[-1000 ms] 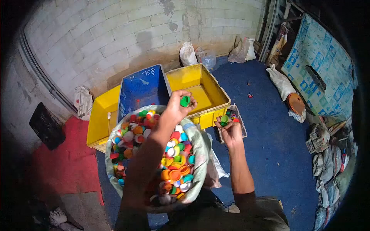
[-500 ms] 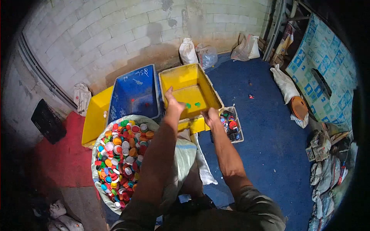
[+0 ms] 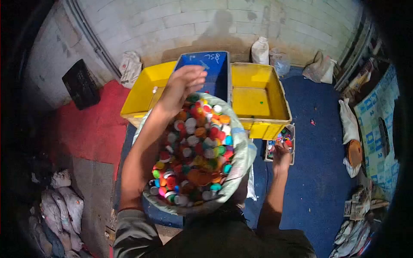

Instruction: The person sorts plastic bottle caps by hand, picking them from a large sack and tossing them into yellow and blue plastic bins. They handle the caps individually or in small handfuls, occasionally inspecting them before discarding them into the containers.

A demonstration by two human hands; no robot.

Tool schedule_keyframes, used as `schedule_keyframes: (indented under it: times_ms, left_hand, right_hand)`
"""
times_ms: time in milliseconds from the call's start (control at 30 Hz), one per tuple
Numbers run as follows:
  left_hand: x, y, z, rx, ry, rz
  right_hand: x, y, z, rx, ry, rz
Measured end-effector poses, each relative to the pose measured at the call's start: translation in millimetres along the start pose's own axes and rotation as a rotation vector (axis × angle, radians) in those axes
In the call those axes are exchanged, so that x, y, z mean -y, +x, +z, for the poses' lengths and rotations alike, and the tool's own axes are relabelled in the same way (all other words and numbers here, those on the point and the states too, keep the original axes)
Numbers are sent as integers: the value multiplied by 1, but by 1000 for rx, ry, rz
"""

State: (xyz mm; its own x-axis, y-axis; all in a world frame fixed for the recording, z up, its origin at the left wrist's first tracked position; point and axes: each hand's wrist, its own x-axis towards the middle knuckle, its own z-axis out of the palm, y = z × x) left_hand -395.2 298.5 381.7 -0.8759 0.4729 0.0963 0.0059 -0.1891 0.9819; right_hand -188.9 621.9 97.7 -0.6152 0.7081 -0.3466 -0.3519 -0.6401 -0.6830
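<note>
My left hand (image 3: pixel 183 88) is raised over the far side of a sack (image 3: pixel 241 150) full of colourful bottle caps (image 3: pixel 193 139), in front of the blue bin (image 3: pixel 219 71). Its fingers are stretched out, slightly bent and blurred, and nothing shows in them. Over the near part of a small crate (image 3: pixel 293 150) of mixed small items, my right hand (image 3: pixel 281 152) has its fingers loosely apart, with no held object visible. Beside the blue bin, the right yellow bin (image 3: pixel 256 96) holds a small green piece (image 3: pixel 261 102).
Another yellow bin (image 3: pixel 144 90) stands left of the blue one, with small white pieces inside. White sacks (image 3: pixel 260 51) lean by the block wall. A black panel (image 3: pixel 81 84) rests at the left. Bags and a patterned sheet (image 3: pixel 374 116) line the right side.
My left hand has moved from the right yellow bin to above the cap sack. My right hand has left that bin's edge for the small crate. The view has turned left.
</note>
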Motion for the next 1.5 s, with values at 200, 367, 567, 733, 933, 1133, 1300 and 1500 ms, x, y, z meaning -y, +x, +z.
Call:
schedule_keyframes:
  times_ms: [200, 367, 567, 733, 933, 1133, 1300, 1500]
  left_hand:
    - [11, -127, -111, -171, 71, 132]
    - [69, -199, -182, -430, 399, 238]
    - [96, -246, -195, -445, 399, 203]
    - [104, -248, -186, -404, 328, 164]
    - [86, -231, -153, -250, 587, 252]
    - [93, -214, -133, -106, 713, 240]
    - [102, -208, -125, -103, 773, 324]
    - [103, -210, -122, -100, 776, 280]
  right_hand:
    - [-14, -113, 66, 76, -264, -389]
    - [-48, -198, 115, 48, -601, -677]
    - [-59, -275, 165, -101, -1067, -863]
    - [-74, -299, 174, 49, -1114, -764]
    - [-81, -290, 180, 77, -1225, -608]
    - [-61, -269, 181, 263, -1411, -820]
    - [-45, -251, 188, 435, -1395, -715]
    - [-42, -244, 195, 524, -1471, -575]
